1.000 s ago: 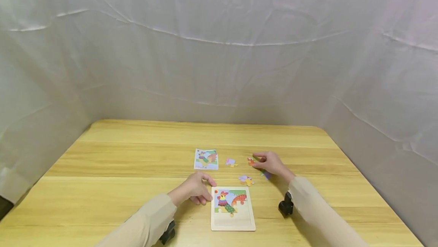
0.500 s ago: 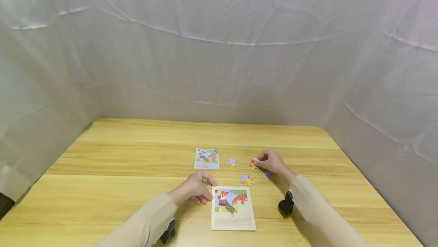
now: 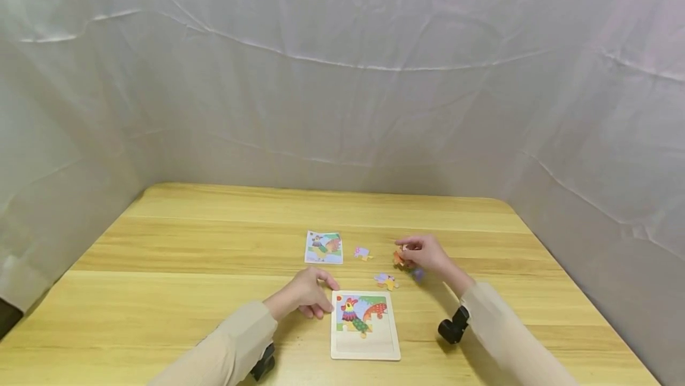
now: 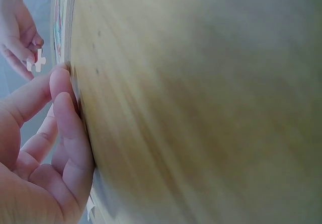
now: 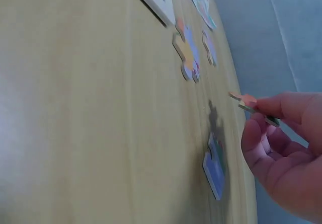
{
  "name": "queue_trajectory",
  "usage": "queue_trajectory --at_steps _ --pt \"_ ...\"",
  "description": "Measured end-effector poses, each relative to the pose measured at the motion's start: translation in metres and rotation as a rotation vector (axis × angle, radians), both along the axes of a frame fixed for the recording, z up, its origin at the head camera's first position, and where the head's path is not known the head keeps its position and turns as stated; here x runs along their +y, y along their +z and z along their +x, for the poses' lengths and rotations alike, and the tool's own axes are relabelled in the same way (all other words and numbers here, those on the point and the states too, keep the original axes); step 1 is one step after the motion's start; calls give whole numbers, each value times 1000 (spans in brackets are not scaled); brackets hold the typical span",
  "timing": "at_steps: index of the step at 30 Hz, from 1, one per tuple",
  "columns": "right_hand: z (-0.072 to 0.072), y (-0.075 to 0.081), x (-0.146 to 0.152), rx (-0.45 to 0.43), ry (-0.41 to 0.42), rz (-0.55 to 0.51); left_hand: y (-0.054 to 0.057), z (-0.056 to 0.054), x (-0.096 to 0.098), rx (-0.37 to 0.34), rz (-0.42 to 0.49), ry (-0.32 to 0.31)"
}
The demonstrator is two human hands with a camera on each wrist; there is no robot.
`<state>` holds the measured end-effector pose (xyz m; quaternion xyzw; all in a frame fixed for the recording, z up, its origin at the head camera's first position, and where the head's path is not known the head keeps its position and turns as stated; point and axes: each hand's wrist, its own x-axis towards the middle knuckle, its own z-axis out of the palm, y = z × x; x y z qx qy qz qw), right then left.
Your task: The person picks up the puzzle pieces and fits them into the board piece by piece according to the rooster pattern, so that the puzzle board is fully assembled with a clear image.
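- Wooden counter (image 3: 214, 237).
- Right hand (image 3: 426, 254): fingers pinching an orange puzzle piece (image 3: 398, 259), farther right than a second ago.
- Left hand (image 3: 305, 292): thumb and forefinger apart, touching the puzzle tray (image 3: 365, 355).

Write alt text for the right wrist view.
A right hand pinches a flat, partly orange jigsaw piece above a pale wood-grain table. A purple-and-green jigsaw piece lies below; beyond lie two multicoloured jigsaw pieces, the corner of a pale-framed puzzle board and a printed paper card.
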<state>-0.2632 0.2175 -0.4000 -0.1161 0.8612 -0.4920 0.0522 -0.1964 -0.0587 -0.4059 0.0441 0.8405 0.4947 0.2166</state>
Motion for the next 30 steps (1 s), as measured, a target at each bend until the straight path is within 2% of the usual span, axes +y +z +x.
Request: queue_trajectory --at_steps 7,16,24,30 --pt "15 5 -4 -55 -27 -49 1 0 0 -3 -4 3" --pt "34 7 -6 -132 -15 -85 3 1 0 -2 -14 0" --pt "52 6 -9 -245 89 -217 3 1 0 -6 -3 1" --pt "64 6 -10 -257 195 -186 3 0 0 -5 -9 4"
